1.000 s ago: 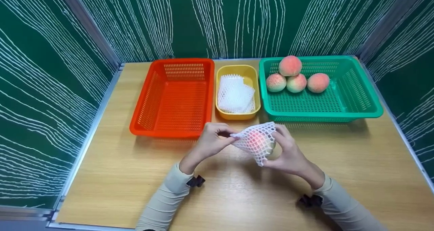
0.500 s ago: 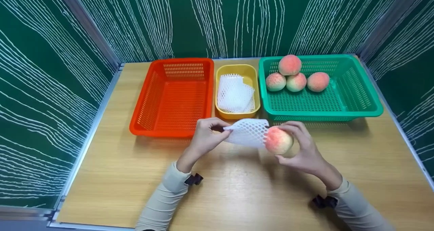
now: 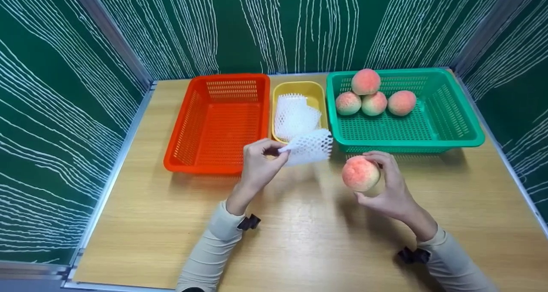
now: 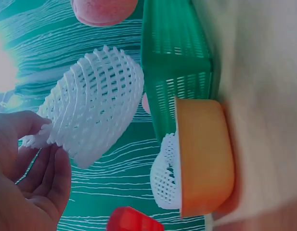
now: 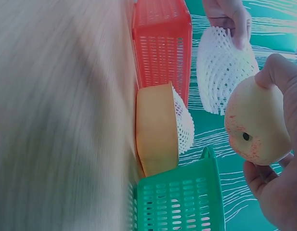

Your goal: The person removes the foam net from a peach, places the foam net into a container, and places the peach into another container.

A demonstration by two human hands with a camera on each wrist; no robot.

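Between thumb and fingers, my left hand (image 3: 262, 162) pinches one end of a white foam fruit net (image 3: 311, 147). The net's other end points right, and in the head view it overlaps the near rim of the yellow tub (image 3: 280, 86). In the left wrist view the foam net (image 4: 97, 101) bulges partly open. My right hand (image 3: 391, 189) grips a pink and cream peach (image 3: 360, 174), raised over the table and apart from the net. A small dark hole shows on the peach (image 5: 256, 125) in the right wrist view.
More white foam nets (image 3: 294, 116) lie in the yellow tub. A red basket (image 3: 171, 163) stands to its left. The green basket (image 3: 406, 145) on the right holds several peaches (image 3: 401, 103), one resting on others. Green panels (image 3: 231, 26) with white lines enclose the wooden table (image 3: 141, 223).
The peach, inside the net at first, has come out of it to the right in my right hand. My left hand has drawn the net back left and up, towards the yellow tub.
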